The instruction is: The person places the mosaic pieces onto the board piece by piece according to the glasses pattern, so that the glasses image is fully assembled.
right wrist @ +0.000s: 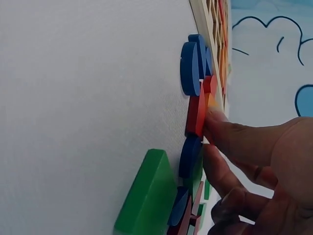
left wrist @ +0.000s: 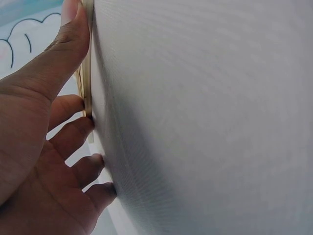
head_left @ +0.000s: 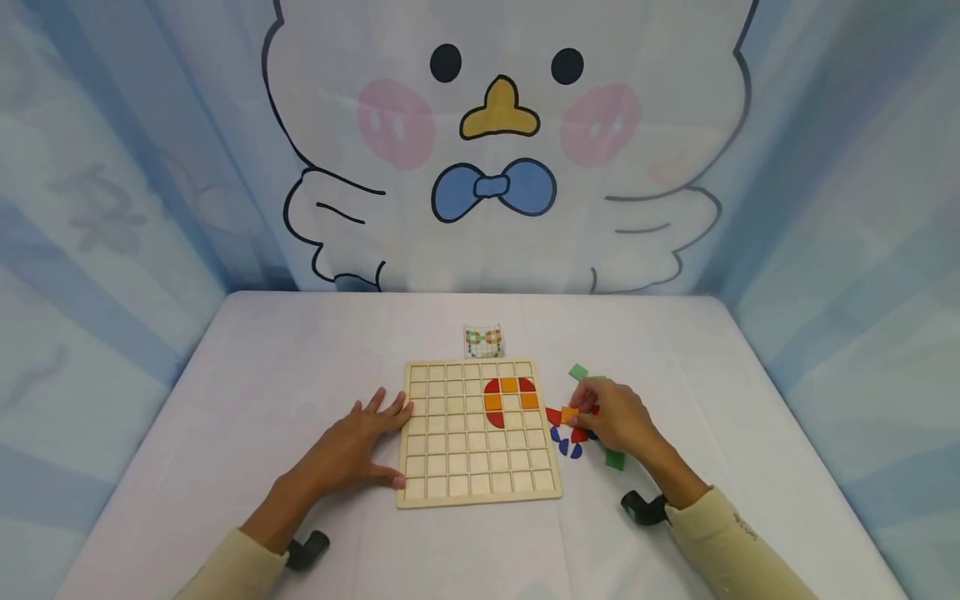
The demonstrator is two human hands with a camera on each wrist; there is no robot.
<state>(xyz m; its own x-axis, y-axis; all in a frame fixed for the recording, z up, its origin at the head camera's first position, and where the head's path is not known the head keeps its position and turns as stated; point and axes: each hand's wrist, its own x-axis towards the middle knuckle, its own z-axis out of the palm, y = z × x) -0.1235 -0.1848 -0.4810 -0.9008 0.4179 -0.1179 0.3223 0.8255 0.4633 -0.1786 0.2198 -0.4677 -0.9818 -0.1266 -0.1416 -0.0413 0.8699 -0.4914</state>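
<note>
Pinching an orange square (head_left: 569, 415) between thumb and fingertips of the right hand (head_left: 615, 417), narrow grip, just right of a wooden grid board (head_left: 477, 442). Holding it low over the table (head_left: 660, 342), amid a loose scatter: red pieces (head_left: 579, 435) close by, rounded blue pieces (head_left: 576, 451) nearer the person, green pieces (head_left: 615, 459) at both the near and far ends, some partly hidden behind the hand. In the right wrist view, seeing thumb tip against the orange, partly covering it, with red and blue pieces crowded alongside and a thick green one nearest the camera. Resting the left hand (head_left: 360, 446) at the board's left edge, fingers spread wide, fingertips and thumb touching the rim, gripping nothing. Counting six pieces set in the board's upper right part: along the top, red, orange, red; below, orange at either side of a bare cell; under the left one, a further red. Noting a small patterned card (head_left: 483, 340) just beyond the board's far edge, green and orange print. Also noting pale sleeves (head_left: 738, 550), black devices (head_left: 643, 507) at both wrists, and behind, a curtain (head_left: 675, 125) printed with a yellow beak and blue bow tie.
</note>
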